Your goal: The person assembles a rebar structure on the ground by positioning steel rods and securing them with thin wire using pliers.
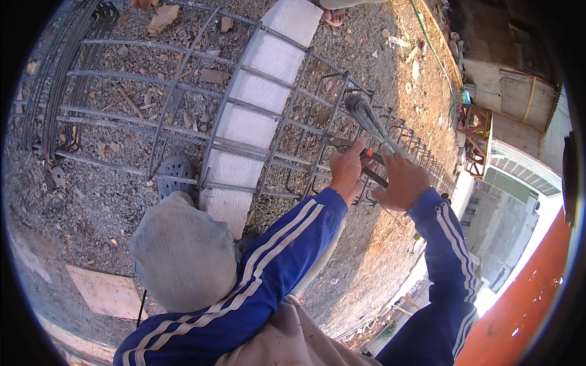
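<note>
My left hand (346, 169) is closed on a pair of pincers (368, 160) with orange and dark handles, their dark jaws pointing left over the rebar. Beside it, my right hand (403, 181) is closed around a looped bundle of thin grey tie wire (368, 117), its folded end angled up and left. The right fingers lie close to the pincer handles; whether they touch them I cannot tell. Below both hands runs a long steel rebar cage (310, 129) with square stirrups. My left knee (183, 251) is bent, and a grey clog (176, 173) stands by the bars.
The cage crosses a pale block beam (262, 79). Bundled rebar stirrups (64, 67) hang at its far left end. Gravel and rubble lie underneath. Another person's foot (334, 16) and hand (143, 3) show along the top edge. A green hose (434, 49) lies at right.
</note>
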Tool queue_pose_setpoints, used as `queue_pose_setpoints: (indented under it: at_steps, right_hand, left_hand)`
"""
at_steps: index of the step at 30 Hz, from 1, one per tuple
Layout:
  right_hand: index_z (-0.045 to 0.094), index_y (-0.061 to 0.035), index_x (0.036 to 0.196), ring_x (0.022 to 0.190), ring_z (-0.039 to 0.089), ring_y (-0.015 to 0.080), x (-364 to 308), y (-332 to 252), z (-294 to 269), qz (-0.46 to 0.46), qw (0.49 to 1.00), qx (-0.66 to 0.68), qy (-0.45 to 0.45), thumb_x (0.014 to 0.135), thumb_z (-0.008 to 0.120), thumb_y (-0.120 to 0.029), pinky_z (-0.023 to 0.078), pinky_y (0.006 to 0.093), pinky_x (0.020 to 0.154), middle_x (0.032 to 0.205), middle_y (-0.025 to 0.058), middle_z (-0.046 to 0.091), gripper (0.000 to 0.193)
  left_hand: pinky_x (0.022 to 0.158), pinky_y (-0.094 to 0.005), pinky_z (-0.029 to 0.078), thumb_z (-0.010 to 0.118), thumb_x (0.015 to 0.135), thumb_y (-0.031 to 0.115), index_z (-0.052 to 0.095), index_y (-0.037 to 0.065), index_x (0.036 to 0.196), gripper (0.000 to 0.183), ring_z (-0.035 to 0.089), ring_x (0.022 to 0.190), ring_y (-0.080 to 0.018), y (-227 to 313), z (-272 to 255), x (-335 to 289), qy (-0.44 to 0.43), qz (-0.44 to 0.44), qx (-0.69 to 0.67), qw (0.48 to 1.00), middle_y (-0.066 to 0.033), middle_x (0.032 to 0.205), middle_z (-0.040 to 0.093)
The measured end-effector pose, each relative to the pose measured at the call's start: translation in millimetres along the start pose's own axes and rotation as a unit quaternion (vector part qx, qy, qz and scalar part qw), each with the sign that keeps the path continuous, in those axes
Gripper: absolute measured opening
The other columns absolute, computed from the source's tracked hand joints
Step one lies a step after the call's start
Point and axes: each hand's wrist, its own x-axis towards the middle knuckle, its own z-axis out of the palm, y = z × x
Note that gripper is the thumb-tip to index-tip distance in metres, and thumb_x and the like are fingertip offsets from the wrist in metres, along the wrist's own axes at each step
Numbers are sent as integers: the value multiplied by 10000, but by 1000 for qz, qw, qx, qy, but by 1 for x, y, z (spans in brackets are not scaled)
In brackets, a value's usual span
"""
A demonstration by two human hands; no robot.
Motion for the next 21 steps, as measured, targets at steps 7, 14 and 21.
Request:
queue_pose_setpoints:
  at_steps: [7,14,21]
  right_hand:
    - [459,-5,1271,899,556,318,-8,25,78,-27,968,-82,236,769,591,-144,454,453,772,1035,162,530,537]
    - [545,-83,1102,860,607,312,24,60,116,-7,960,17,279,790,651,-187,463,440,751,930,115,571,345]
    - [563,-102,1062,863,617,329,32,63,149,-17,951,78,299,725,674,-121,484,433,758,955,121,596,355]
  left_hand:
    - [607,-338,574,637,890,152,552,47,883,135,607,681,-167,-11,7,5,31,15,-6,999,-65,793,599]
    - [676,-382,521,620,908,242,591,83,950,168,586,743,-154,-9,-13,20,-6,-51,78,996,-38,827,616]
    - [715,-357,485,646,889,333,596,147,951,203,557,833,-129,-24,-26,11,-28,-37,122,991,14,919,598]
